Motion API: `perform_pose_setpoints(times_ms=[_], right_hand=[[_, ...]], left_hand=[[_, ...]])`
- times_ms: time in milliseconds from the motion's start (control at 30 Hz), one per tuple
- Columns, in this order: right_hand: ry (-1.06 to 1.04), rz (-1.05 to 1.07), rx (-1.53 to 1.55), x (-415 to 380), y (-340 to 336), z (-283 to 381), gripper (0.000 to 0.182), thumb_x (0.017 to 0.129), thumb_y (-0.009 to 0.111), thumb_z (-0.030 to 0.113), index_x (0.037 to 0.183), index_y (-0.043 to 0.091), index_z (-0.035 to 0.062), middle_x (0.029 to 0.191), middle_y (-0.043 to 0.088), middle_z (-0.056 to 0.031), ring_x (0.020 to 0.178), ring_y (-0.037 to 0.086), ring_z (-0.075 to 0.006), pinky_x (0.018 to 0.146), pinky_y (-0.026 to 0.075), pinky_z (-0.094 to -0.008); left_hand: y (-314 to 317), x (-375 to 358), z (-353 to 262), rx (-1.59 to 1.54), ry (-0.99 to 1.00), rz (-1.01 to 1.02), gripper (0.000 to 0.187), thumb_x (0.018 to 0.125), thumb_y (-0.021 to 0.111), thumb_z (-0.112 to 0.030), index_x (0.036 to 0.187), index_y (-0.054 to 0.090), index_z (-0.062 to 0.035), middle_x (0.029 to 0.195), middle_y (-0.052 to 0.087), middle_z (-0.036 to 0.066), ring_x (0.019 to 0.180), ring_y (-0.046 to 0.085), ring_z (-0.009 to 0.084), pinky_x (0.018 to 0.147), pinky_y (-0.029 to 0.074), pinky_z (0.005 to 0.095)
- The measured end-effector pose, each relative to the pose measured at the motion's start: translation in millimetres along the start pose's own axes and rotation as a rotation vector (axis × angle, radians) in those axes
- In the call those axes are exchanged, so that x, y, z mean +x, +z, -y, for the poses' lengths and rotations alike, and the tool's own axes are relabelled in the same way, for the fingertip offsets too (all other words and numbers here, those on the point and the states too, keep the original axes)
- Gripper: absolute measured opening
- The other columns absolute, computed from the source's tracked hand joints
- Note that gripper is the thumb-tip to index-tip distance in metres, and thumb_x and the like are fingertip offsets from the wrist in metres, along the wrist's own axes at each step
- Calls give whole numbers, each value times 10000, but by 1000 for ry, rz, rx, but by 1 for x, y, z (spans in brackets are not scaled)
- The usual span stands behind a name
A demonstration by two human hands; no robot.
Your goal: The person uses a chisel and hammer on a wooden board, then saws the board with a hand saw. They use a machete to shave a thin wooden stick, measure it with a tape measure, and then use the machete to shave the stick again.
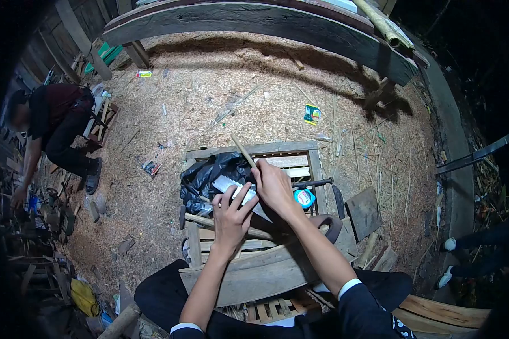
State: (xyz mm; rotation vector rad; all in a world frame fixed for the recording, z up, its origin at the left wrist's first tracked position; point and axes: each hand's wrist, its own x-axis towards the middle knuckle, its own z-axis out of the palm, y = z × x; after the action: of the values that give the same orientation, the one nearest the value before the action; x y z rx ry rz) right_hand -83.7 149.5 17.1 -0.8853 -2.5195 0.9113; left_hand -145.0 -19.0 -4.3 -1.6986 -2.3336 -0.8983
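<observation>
**Bare hands work a stick over a slatted table on shavings-strewn ground**

The right hand (274, 187), at the center of the frame, is closed around a thin wooden stick (242, 149), whose free end points up and to the left. Beside it, the left hand (230, 219) lies palm down with its fingers spread, the tips over a pale sheet (226, 185) with a toothed edge. How firmly they press cannot be told.

A crumpled black plastic bag (201, 178) lies under and to the left of the sheet, on a slatted wooden table (254, 150). Just right of the right hand are a round blue-rimmed object (303, 198) with a white label and a dark bar (314, 183). A wide gray board (237, 282) crosses the near side of the table, below the hands.

Farther out, a square dark board (363, 212) lies at right of center, and a green and yellow packet (311, 114) rests on the shavings above the table. A long beam (254, 31) spans the top of the frame. At the left, another person (65, 121) bends low, an arm reaching down. Two light shoes (447, 276) show at the lower right.
</observation>
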Motion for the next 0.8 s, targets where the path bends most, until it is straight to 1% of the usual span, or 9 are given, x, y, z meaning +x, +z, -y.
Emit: perform_pose_setpoints(times_ms=[67,133,167,300,533,600,667,700,800], right_hand=[[-64,-13,13,6,2,-2,229,1052,598,220,1036,582,-9,851,710,-263,820,693,-506,699,520,-607],[-52,70,-31,2,-2,3,225,1050,602,216,1031,589,-8,861,710,-268,825,692,-507,707,526,-599],[-61,44,-24,1,-3,3,220,1049,604,217,1035,591,-2,856,708,-267,830,690,-509,712,528,-597],[-30,-38,-15,13,9,-5,198,1068,571,215,1063,578,17,896,701,-264,846,681,-518,719,514,-612],[-46,-252,92,44,11,14,200,1112,493,224,1117,538,29,997,664,-273,884,654,-532,717,477,-629],[-35,-264,115,49,7,17,202,1115,492,207,1135,558,17,1010,654,-267,915,654,-514,734,484,-595],[-125,-286,310,49,7,21,204,1107,517,182,1171,599,6,1015,660,-258,926,655,-484,760,498,-548],[-150,-334,374,46,5,33,212,1099,537,161,1203,629,2,1037,671,-255,920,659,-456,774,506,-506],[-208,-354,470,64,-9,60,219,1097,549,165,1213,630,-3,1061,684,-244,911,665,-439,774,511,-485]], left_hand=[[0,0,5,-15,-1,-7,468,773,775,-102,1233,736,-179,1502,610,14,1353,501,292,1093,319,488],[-3,2,3,-25,-96,91,533,733,765,-106,1257,695,-179,1491,601,13,1373,480,277,1077,287,495],[2,0,10,-8,-45,62,637,695,752,-110,1320,638,-156,1428,612,22,1357,477,273,1058,268,500],[-3,5,9,-126,-127,128,740,678,722,-63,1401,571,-102,1307,628,53,1286,497,290,1057,271,499],[-12,-11,4,-128,-61,210,615,670,711,-20,1272,668,-140,1211,628,49,1258,483,285,1074,269,499],[-13,-17,5,-128,-54,182,563,668,720,-31,1219,688,-139,1200,612,56,1246,474,290,1075,270,508],[-19,-20,4,-96,-68,173,531,669,724,-39,1192,694,-131,1221,599,70,1253,465,299,1075,269,512],[-17,-21,7,-57,-51,193,504,678,748,-108,1179,698,-125,1221,592,80,1259,458,307,1084,267,512],[-23,-22,7,-130,-38,226,514,678,772,-196,1180,692,-118,1219,589,84,1267,457,311,1094,262,512]])
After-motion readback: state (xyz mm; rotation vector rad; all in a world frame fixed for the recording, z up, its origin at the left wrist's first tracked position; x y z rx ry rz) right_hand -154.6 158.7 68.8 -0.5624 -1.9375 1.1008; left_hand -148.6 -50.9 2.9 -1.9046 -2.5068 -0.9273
